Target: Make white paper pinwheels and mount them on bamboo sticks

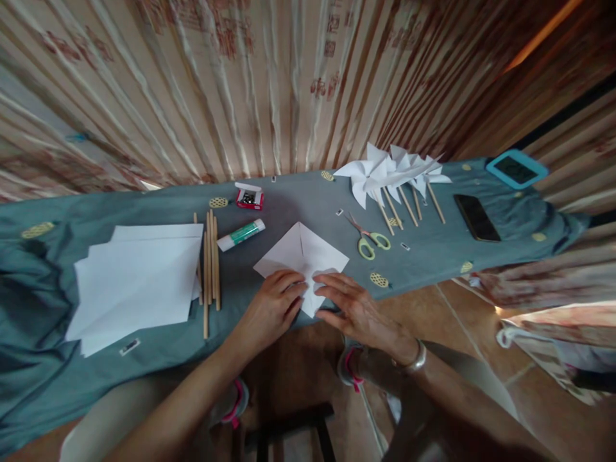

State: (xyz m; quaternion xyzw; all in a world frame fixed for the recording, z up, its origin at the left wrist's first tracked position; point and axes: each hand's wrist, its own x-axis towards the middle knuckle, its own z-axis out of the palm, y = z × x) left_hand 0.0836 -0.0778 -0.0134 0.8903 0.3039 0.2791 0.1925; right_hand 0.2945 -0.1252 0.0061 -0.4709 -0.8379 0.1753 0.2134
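Note:
A white square of paper (308, 247) lies turned like a diamond at the near edge of the table, with a crease running down from its far corner. My left hand (276, 298) has its fingers bent together on the paper's near left side. On the near right side, my right hand (353, 305) grips the paper with curved fingers, the thumb by the near corner. Fingers partly hide that lower part. Scissors (368, 240) with green handles lie to the right of the paper. To its left is a glue stick (241, 235) with a green and white label.
A stack of white paper (139, 282) and several wooden sticks (210, 263) lie on the left. Behind the glue stick stands an open red box (249, 196) of small dark items. White paper pinwheels (389, 173), a phone (476, 218) and a blue-framed tablet (516, 169) are on the right.

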